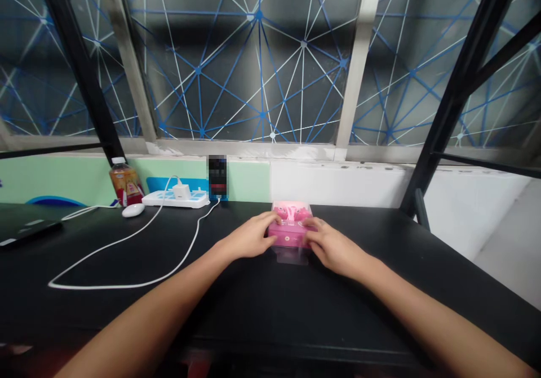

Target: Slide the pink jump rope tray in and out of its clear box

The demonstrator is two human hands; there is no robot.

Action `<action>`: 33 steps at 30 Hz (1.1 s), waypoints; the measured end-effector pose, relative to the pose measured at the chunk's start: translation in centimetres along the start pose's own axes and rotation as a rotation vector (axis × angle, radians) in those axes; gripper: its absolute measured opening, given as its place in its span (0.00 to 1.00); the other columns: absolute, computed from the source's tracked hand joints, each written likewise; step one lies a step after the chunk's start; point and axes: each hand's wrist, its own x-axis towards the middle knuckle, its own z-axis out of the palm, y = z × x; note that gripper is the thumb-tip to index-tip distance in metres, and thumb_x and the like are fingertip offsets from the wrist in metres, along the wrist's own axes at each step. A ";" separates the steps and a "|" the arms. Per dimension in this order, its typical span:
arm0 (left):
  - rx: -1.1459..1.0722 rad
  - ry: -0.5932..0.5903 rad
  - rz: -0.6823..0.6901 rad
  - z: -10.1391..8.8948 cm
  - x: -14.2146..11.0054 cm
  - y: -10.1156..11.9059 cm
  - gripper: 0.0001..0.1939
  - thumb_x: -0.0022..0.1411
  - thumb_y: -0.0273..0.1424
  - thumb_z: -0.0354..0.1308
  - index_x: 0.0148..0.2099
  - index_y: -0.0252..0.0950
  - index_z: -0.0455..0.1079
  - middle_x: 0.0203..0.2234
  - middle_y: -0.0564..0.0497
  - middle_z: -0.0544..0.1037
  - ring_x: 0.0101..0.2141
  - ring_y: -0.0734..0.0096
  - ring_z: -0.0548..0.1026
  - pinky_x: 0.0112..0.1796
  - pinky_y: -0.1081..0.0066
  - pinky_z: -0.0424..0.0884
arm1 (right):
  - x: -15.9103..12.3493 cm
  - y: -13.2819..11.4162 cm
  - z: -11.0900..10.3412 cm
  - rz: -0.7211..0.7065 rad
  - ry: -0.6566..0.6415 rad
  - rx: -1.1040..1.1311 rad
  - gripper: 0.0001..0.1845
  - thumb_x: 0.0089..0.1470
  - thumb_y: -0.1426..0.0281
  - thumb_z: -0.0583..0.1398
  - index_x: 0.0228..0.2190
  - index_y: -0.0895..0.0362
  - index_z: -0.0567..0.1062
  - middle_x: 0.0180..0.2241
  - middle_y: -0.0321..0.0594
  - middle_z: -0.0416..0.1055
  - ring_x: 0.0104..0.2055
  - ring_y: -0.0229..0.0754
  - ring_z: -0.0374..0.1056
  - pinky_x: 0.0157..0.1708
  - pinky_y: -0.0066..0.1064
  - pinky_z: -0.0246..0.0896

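Note:
A small pink box (pixel 289 236) rests on the black desk (pixel 253 310), in front of the white wall panel. Its top looks like clear plastic with pink shapes under it, too small to name. A transparent flap (pixel 292 256) sticks out from its near side. My left hand (pixel 252 234) grips the box's left side, thumb low and fingers on the upper edge. On the right side, my right hand (pixel 332 245) holds it with bent fingers. Between them the two hands keep the box level.
Towards the left stand a drink bottle (pixel 125 183), a white mouse (pixel 133 210), a power strip (pixel 186 199) with a charger (pixel 181 191), and a propped phone (pixel 218 178). A white cable (pixel 105 287) loops over the desk. Black metal posts (pixel 443 107) rise at both sides.

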 end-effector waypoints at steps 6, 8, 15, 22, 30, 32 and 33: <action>0.027 -0.008 -0.029 -0.1 -0.1 0.0 0.18 0.61 0.27 0.53 0.54 0.41 0.65 0.51 0.48 0.71 0.43 0.65 0.74 0.44 0.66 0.70 | -0.5 -0.1 -0.5 0.024 -0.105 0.032 0.25 0.51 0.59 0.64 0.48 0.56 0.70 0.62 0.50 0.51 0.64 0.54 0.50 0.58 0.44 0.57; 0.030 -0.023 -0.027 -0.3 0.0 0.2 0.20 0.60 0.27 0.54 0.55 0.41 0.65 0.52 0.48 0.71 0.45 0.64 0.73 0.44 0.66 0.70 | -0.3 -0.1 -0.6 0.010 -0.090 0.000 0.20 0.52 0.61 0.63 0.45 0.56 0.71 0.59 0.50 0.55 0.61 0.53 0.54 0.56 0.44 0.59; -0.011 -0.087 0.011 -1.4 -0.2 1.3 0.22 0.58 0.29 0.57 0.55 0.42 0.66 0.53 0.49 0.69 0.49 0.62 0.71 0.48 0.67 0.69 | 0.1 0.2 -0.5 0.080 0.098 -0.004 0.15 0.58 0.69 0.56 0.47 0.55 0.67 0.49 0.46 0.63 0.48 0.46 0.66 0.48 0.42 0.66; -0.024 -0.057 -0.034 -0.7 0.0 1.0 0.17 0.61 0.35 0.56 0.53 0.44 0.68 0.53 0.49 0.67 0.47 0.63 0.72 0.48 0.66 0.68 | 0.1 1.8 0.1 0.129 0.043 0.106 0.20 0.61 0.66 0.55 0.54 0.48 0.67 0.54 0.46 0.59 0.55 0.48 0.63 0.57 0.46 0.58; -0.028 -0.086 -0.003 -1.0 0.0 0.7 0.20 0.58 0.27 0.55 0.54 0.42 0.67 0.53 0.48 0.69 0.52 0.61 0.69 0.50 0.64 0.67 | -0.1 1.4 -0.3 0.107 -0.024 0.160 0.21 0.62 0.67 0.53 0.56 0.50 0.66 0.56 0.46 0.57 0.59 0.47 0.59 0.60 0.44 0.54; -0.034 -0.092 0.006 -1.1 0.0 0.6 0.22 0.56 0.24 0.53 0.54 0.42 0.67 0.54 0.48 0.69 0.52 0.61 0.68 0.50 0.64 0.67 | -0.1 1.3 -0.3 0.114 -0.038 0.169 0.22 0.62 0.68 0.53 0.57 0.50 0.66 0.58 0.46 0.56 0.60 0.47 0.57 0.61 0.44 0.52; -0.039 -0.092 0.008 -1.1 0.0 0.6 0.23 0.56 0.24 0.53 0.54 0.41 0.67 0.54 0.48 0.69 0.53 0.61 0.68 0.50 0.64 0.67 | -0.1 1.3 -0.3 0.122 -0.042 0.173 0.22 0.61 0.69 0.53 0.57 0.50 0.65 0.58 0.46 0.55 0.61 0.47 0.56 0.62 0.45 0.51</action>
